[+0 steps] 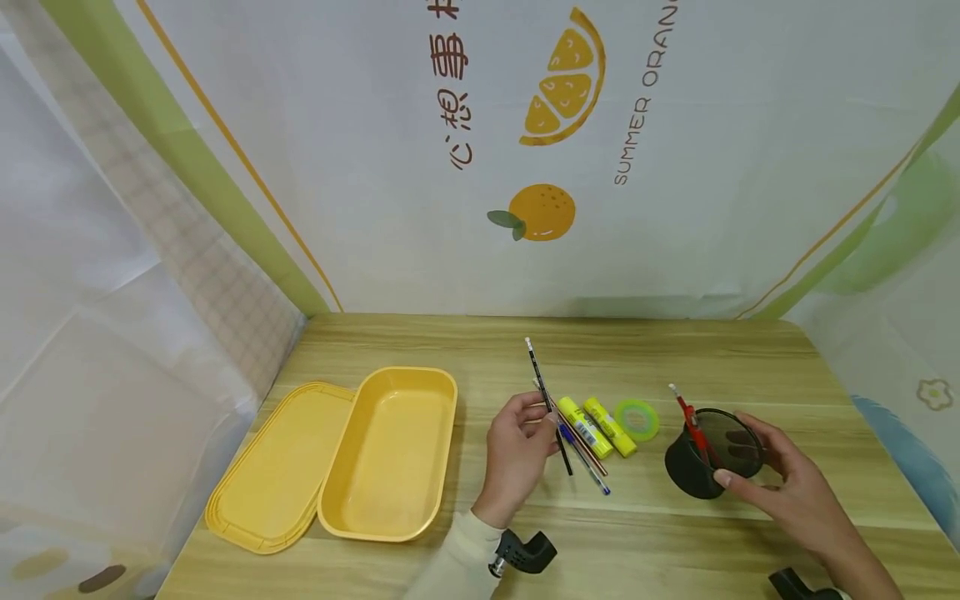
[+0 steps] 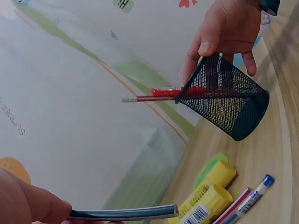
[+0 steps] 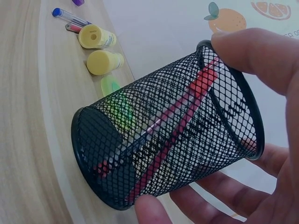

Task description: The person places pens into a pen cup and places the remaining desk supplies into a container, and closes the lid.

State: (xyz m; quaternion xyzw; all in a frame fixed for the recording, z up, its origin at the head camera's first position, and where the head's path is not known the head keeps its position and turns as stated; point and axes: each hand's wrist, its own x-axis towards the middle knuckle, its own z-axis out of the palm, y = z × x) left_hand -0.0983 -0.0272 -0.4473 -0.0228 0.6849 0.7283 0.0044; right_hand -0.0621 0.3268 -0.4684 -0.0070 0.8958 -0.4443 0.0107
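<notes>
My left hand point(image 1: 517, 450) pinches a dark pencil point(image 1: 535, 367) with a white end, held slanted over the loose pens; its blunt lower end point(image 2: 172, 211) shows in the left wrist view. My right hand point(image 1: 791, 487) grips the rim of a black mesh pen cup point(image 1: 686, 473), thumb and fingers on opposite sides. Inside the cup lean a red pen point(image 1: 694, 427) and a red pencil point(image 2: 149, 98) with a pale eraser end. Below the left hand lie a blue-capped clear pen point(image 1: 596, 475) and a reddish pencil point(image 1: 597, 463).
Two yellow glue sticks point(image 1: 585, 427) lie between the hands, beside a round green-yellow disc point(image 1: 637, 419). At the left stands a yellow box point(image 1: 386, 450) without contents, partly over its yellow lid point(image 1: 277, 467). A printed cloth point(image 1: 375, 208) hangs behind the wooden table point(image 1: 525, 533).
</notes>
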